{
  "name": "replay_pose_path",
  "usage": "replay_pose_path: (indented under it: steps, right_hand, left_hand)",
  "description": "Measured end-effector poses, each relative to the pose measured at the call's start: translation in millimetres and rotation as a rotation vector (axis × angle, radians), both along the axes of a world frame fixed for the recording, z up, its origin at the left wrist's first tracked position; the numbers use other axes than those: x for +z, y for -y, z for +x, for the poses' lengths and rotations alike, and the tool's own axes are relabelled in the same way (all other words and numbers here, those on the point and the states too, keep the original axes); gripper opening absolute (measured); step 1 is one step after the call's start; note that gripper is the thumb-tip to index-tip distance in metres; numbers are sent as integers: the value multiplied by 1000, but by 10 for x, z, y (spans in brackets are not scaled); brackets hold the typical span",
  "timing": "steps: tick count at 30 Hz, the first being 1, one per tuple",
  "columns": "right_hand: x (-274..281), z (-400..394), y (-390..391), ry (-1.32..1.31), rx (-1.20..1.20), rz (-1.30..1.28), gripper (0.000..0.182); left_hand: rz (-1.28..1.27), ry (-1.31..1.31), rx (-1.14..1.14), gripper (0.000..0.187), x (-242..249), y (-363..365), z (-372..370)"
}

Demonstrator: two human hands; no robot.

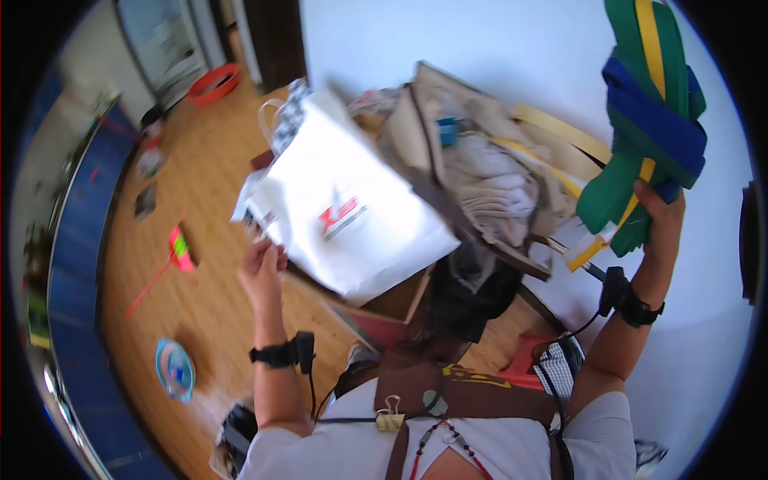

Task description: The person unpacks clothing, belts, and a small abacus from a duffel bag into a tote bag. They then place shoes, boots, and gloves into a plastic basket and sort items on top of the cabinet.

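Raised at the right, my right hand [662, 218] is closed around a bundle of folded fabric bands [656, 112], green and blue with a yellow band among them. My left hand [264, 268] has its fingers pinched at the lower left edge of a large white bag [344, 200] with red and grey print. This bag lies tilted over an open box [400, 300], hiding much of the inside. Beside it, an open beige fabric case [424, 136] holds folded beige cloth [488, 180] and a small blue item [447, 131].
A yellow band [560, 132] trails along the wall behind the case. Black plastic [476, 292] hangs below it, near a red stool [524, 364]. On the wooden floor to the left are a blue basin [174, 370], a pink-and-yellow item [182, 248] and a red basin [214, 84]. Blue cabinets [84, 216] line the left side.
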State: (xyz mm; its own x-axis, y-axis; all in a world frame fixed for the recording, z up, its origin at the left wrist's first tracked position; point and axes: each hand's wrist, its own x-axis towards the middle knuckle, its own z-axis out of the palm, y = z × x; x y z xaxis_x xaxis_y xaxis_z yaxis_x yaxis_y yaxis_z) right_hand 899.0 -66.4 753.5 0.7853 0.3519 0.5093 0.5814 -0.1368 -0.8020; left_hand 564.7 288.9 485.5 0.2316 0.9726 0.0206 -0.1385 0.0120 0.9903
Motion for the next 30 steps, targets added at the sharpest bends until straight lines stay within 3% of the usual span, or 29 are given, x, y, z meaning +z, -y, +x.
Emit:
replay_pose_path:
  steps: [3,5,6,8,9,10,11,12,13,14,15,16,18,20,21,22,24,26,27,29,30]
  right_hand:
    - [66,-312,297,32,-43,17,43]
    - [64,-574,347,17,-44,25,42]
    - [48,-719,323,-18,-8,21,42]
    - [-26,-976,172,-146,-17,17,42]
    - [-58,-1054,61,-155,100,-37,40]
    - [-171,-1062,-22,-88,193,-144,39]
    - [-192,-1161,-151,-113,191,-334,52]
    - [-401,-1213,-328,240,146,-285,70]
    - [-405,-1342,-417,155,169,-472,86]
    - [-539,-1434,-522,399,79,-500,93]
    - [-583,-1513,-588,344,111,-538,95]
    - [-618,-1516,-567,316,239,-586,89]
    - [-650,-1378,-543,275,361,-624,82]
    - [-603,-893,-513,-23,1205,-460,64]
    - [-632,-632,-504,-41,1155,-511,55]
    - [-769,-361,-562,-17,1057,-373,65]
    - [-1131,205,-705,197,605,-541,81]
    - [-1528,592,-884,282,315,-963,104]
    - [-1578,674,-959,293,336,-958,104]
    - [-1638,884,-1147,231,293,-1290,120]
    - [-1639,995,-1266,67,312,-1331,122]
  left_hand:
    - [-6,78,-156,23,461,201,283]
    - [138,213,-429,35,817,375,468]
    - [244,263,-568,52,1024,518,596]
    - [210,423,-924,94,1363,835,889]
    - [212,482,-1036,107,1464,1028,1050]
    - [190,556,-1093,108,1483,1233,1195]
    - [166,634,-1147,109,1458,1365,1305]
    - [-9,650,-1143,106,1353,1396,1346]
    - [-178,661,-1136,103,1207,1415,1374]
    - [-241,699,-1022,89,1067,1395,1392]
    - [-319,758,-1017,71,1060,1366,1357]
    - [-232,809,-960,62,1021,1349,1307]
    - [-205,836,-910,69,515,1049,1186]
    - [-183,732,-696,69,388,880,836]
    - [-172,687,-613,69,337,820,666]
    - [-164,647,-539,70,285,776,508]
    - [-160,597,-433,70,214,743,343]
    - [-153,551,-359,70,157,751,238]
    - [-161,537,-336,70,123,784,212]
    - [-162,521,-305,71,78,805,242]
    - [-166,512,-296,71,58,832,283]
